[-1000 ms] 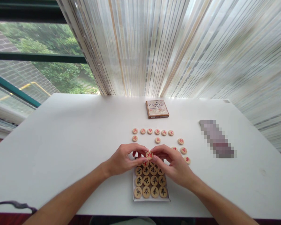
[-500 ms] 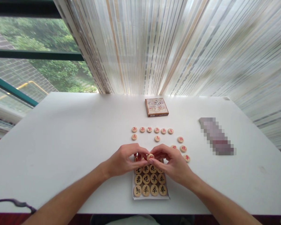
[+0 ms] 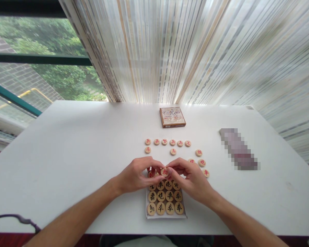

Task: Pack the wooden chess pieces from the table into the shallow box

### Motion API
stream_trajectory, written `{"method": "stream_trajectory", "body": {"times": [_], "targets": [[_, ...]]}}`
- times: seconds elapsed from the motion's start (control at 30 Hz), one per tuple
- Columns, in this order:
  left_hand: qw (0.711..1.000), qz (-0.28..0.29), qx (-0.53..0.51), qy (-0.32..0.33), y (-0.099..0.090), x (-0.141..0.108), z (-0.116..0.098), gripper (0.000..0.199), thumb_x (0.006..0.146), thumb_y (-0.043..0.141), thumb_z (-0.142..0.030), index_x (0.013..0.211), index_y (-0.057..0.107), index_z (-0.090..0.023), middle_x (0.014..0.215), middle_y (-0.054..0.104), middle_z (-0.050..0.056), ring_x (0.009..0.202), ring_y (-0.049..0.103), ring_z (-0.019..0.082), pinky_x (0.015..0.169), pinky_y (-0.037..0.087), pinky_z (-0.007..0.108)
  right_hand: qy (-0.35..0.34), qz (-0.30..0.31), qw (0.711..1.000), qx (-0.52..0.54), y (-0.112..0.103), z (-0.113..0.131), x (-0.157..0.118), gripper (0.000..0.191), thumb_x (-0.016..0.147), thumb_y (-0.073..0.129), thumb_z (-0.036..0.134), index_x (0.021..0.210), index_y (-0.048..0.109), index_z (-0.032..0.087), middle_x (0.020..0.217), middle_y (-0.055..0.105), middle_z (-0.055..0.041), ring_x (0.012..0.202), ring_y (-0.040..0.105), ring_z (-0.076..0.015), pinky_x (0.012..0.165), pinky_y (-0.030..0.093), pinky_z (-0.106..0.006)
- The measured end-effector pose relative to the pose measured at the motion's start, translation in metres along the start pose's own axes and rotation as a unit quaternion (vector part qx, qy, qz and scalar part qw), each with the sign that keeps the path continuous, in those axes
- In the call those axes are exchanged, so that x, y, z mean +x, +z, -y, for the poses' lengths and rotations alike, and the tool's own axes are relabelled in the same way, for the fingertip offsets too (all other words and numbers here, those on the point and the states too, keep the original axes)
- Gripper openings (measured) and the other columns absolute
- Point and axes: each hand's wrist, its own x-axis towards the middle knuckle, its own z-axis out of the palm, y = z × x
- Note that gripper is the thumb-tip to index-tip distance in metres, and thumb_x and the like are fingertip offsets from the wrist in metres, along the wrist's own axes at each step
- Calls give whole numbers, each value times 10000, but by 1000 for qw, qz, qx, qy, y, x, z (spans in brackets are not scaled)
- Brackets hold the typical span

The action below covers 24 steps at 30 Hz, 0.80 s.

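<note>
Between the fingertips of my left hand (image 3: 137,175) and my right hand (image 3: 190,176) is a round wooden Chinese chess piece (image 3: 164,172) with a red character, its face turned toward me. Both hands are closed on it. Right below them lies a shallow white box (image 3: 167,217) with rows of pieces bearing black characters, such as one piece (image 3: 169,196) near its middle. A red-marked piece (image 3: 151,174) shows at the box's far left, partly behind my left fingers. The far part of the box is hidden by my hands.
Several red-marked pieces (image 3: 172,142) lie in loose rows beyond my hands, with more, such as a piece (image 3: 205,173), to the right. Farther back is a closed box lid (image 3: 172,117). A blurred-out flat object (image 3: 239,149) lies at right on the white table (image 3: 74,147).
The held piece has been turned between my fingers, so its red character now faces me more fully and upright. My hands stay in nearly the same place.
</note>
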Motion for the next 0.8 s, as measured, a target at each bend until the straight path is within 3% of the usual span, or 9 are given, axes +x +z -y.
{"method": "stream_trajectory", "body": {"times": [0.33,0.6,0.8], "targets": [[998,-19,-49,-27,-2,-1,0,241,846,752,-198,1073,699,-140,887,714,51,687,607,97,665,536,204,-26,24,999,23,0,-1,-1,182,936,651,202,1118,654,205,1024,742,-50,914,743,-163,840,624,-290],[992,2,-94,-82,-4,0,1,224,886,712,-225,1097,698,-151,938,724,58,759,618,118,707,536,225,-53,9,998,-16,1,-2,0,184,940,659,207,1122,657,229,990,743,-30,875,731,-142,800,618,-262],[988,-1,-112,-108,-3,-1,1,194,876,728,-250,1039,697,-149,918,713,53,741,600,114,693,522,226,-144,-24,984,-105,2,-8,-2,169,922,675,195,1087,668,229,922,738,-25,778,702,-136,717,595,-260]]}}
